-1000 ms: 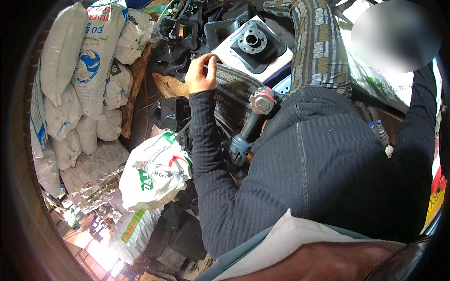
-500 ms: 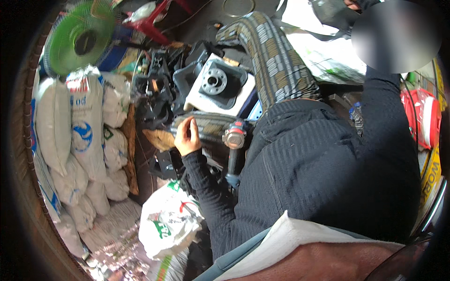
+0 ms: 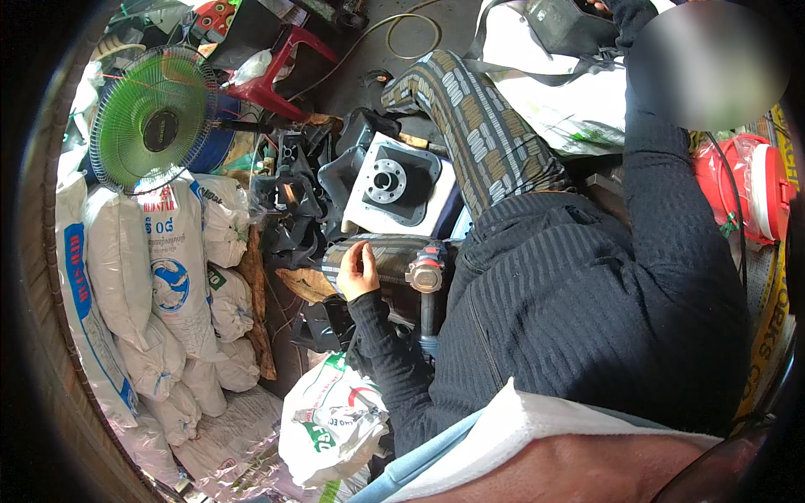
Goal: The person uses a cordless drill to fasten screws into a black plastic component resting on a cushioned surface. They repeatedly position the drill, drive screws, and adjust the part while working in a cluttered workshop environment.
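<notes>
My left hand [image 3: 359, 270] is raised beside my bent left leg, palm turned inward, its loosely curled fingers apart and holding nothing. A power tool [image 3: 426, 275] with a round grey end and dark handle lies just right of it, by my lap. Between my legs, a black square housing [image 3: 408, 193] with a round metal flange [image 3: 386, 181] rests on a white block [image 3: 360, 214]. My right arm stretches to the upper right. There, my right hand [image 3: 599, 7], partly cut off by the top edge, grips a black box-shaped housing [image 3: 570, 32] over a white sack [image 3: 537, 113].
Several dark parts [image 3: 289, 197] are piled left of the white block. A green fan [image 3: 155, 126] stands at the far left above stacked white sacks [image 3: 176, 260]. A red plastic stool [image 3: 289, 75], a white plastic bag [image 3: 331, 419] and a red-and-white container [image 3: 746, 189] surround me.
The view has shifted, so most things sit lower in it. At the upper right, the black housing has moved left together with my right hand. My left hand stays raised and empty.
</notes>
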Demonstrator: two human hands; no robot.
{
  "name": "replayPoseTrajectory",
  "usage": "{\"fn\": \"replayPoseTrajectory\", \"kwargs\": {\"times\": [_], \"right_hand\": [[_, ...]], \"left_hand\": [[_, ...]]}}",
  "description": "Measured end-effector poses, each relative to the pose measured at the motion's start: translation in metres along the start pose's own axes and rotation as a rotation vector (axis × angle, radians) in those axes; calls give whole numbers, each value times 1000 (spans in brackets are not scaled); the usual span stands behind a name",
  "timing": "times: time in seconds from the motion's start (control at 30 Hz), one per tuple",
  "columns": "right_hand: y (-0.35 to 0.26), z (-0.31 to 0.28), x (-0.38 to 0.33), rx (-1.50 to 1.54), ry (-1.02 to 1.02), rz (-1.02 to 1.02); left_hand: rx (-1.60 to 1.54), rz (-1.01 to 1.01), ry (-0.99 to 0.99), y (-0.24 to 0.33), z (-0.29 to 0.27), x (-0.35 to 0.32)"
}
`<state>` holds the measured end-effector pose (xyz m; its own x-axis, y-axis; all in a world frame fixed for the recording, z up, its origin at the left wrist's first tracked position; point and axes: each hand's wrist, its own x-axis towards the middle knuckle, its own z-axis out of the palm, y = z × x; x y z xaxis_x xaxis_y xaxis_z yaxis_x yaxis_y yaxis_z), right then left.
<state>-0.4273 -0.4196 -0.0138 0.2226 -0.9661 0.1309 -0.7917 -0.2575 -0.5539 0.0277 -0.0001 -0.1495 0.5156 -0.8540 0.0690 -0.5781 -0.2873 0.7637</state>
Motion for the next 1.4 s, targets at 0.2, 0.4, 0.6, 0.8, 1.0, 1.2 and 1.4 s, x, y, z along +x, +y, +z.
{"fn": "replayPoseTrajectory", "kwargs": {"times": [0.2, 0.4, 0.6, 0.8, 1.0, 1.2, 1.4], "right_hand": [[-34, -18, -19, 610, 49, -25], [-115, 14, -34, 1687, -492, -52], [-222, 190, -87, 2342, -1632, 144], [-249, 290, -143, 2196, -1948, 481], [-225, 322, -161, 2009, -1910, 719], [-209, 340, -163, 2027, -1765, 850], [-214, 342, -158, 1960, -1584, 695]], "left_hand": [[92, 25, -41, 10, 9, 1], [-200, -1, -45, 22, 10, 8], [-584, 134, 7, 146, 13, 48], [-687, -82, 201, 122, 21, 38], [111, 83, 332, 120, 45, 29], [273, 72, 323, 110, 69, 42], [101, -127, 303, 89, 72, 44]]}}
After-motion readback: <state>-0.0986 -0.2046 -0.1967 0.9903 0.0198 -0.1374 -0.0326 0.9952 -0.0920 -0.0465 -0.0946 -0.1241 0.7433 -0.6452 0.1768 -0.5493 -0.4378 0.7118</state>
